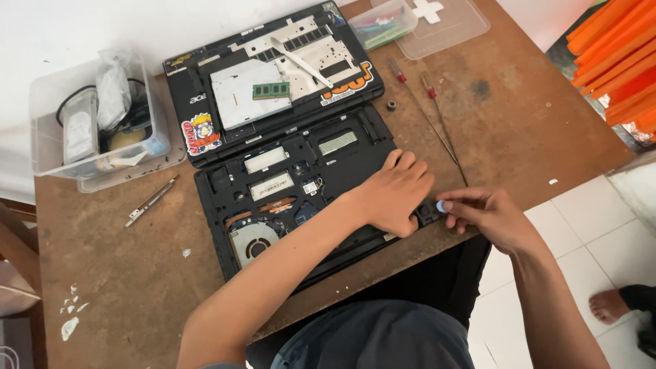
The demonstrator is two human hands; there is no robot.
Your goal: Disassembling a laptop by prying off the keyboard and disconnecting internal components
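Near the tabletop's [123, 273] front edge, both hands work at an opened laptop base [301, 191].
Left hand [396, 195] presses flat, open, on its right end; right hand [485, 212] pinches a small blue pick [442, 206] against that corner; two screwdrivers [427, 113] lie behind.

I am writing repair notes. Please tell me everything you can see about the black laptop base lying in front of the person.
The black laptop base lies flat on the brown table, its cover off. Inside show a round fan with copper pipes at the near left, silver-labelled parts and an empty bay. It looks like plastic. The left hand presses on its right side; the right hand holds a small blue pick at its right corner. Another opened laptop part lies just behind it.
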